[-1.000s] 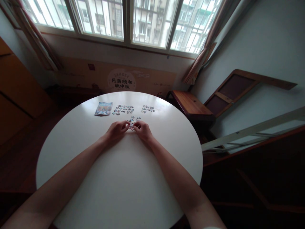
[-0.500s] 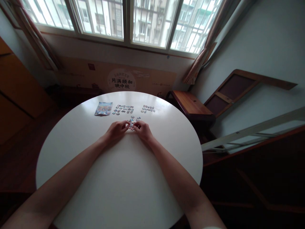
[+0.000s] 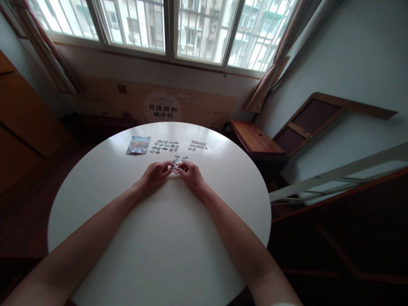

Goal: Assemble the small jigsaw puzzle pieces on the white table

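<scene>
Both my hands rest near the middle of a round white table. My left hand and my right hand have their fingers curled and pinched together over a small cluster of jigsaw puzzle pieces, fingertips almost touching each other. What lies under the fingertips is mostly hidden. Two groups of loose puzzle pieces lie farther back, one left of centre and one to its right. A small picture card lies flat at the back left.
A low wooden bench stands beyond the table's right edge. A folded wooden frame leans on the right wall. A printed board stands under the window. Wooden furniture is at the left.
</scene>
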Demonstrator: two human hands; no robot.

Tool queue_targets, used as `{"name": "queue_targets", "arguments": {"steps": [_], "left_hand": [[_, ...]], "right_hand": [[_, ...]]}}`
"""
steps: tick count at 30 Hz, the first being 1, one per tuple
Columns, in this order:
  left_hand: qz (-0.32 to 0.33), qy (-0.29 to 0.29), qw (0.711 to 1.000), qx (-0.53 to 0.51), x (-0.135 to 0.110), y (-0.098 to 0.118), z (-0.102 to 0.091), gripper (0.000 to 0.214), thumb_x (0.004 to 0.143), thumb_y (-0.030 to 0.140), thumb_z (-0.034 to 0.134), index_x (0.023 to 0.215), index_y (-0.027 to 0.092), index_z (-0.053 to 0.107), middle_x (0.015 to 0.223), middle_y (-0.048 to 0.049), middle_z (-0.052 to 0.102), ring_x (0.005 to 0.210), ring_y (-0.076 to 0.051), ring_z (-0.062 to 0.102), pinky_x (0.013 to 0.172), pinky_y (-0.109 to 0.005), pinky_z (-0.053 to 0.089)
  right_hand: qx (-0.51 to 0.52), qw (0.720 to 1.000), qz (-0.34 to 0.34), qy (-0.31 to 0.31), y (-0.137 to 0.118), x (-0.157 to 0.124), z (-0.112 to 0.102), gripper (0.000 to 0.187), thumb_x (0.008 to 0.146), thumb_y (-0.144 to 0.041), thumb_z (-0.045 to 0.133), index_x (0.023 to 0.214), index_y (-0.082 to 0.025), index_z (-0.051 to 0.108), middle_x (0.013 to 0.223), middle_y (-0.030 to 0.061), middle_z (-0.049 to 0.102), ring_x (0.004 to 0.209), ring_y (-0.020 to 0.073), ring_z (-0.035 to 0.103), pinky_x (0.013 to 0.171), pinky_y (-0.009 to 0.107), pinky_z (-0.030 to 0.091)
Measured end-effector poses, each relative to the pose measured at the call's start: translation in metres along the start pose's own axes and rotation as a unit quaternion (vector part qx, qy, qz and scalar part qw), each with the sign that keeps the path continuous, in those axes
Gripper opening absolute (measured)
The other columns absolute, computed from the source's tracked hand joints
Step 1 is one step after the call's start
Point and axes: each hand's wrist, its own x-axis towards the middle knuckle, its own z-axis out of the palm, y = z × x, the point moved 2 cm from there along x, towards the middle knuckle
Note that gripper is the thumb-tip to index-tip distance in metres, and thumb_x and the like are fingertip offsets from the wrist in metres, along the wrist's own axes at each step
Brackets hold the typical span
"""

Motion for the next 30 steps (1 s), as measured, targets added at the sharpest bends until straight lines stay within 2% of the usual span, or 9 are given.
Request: {"name": "queue_targets", "arguments": {"steps": [30], "left_hand": [[0.003, 0.000, 1.000, 0.005, 0.0000, 0.0002, -0.0001, 0.025, 0.087, 0.033, 0.049, 0.095, 0.018, 0.067, 0.058, 0.0018, 0.058, 0.052, -0.010, 0.051, 0.055, -0.020, 0.034]], "right_hand": [[-0.003, 1.000, 0.005, -0.003, -0.0007, 0.0001, 0.0002, 0.011, 0.078, -0.022, 0.058, 0.078, -0.015, 0.067, 0.075, 0.0018, 0.064, 0.063, 0.0098, 0.053, 0.064, 0.022, 0.042]]}}
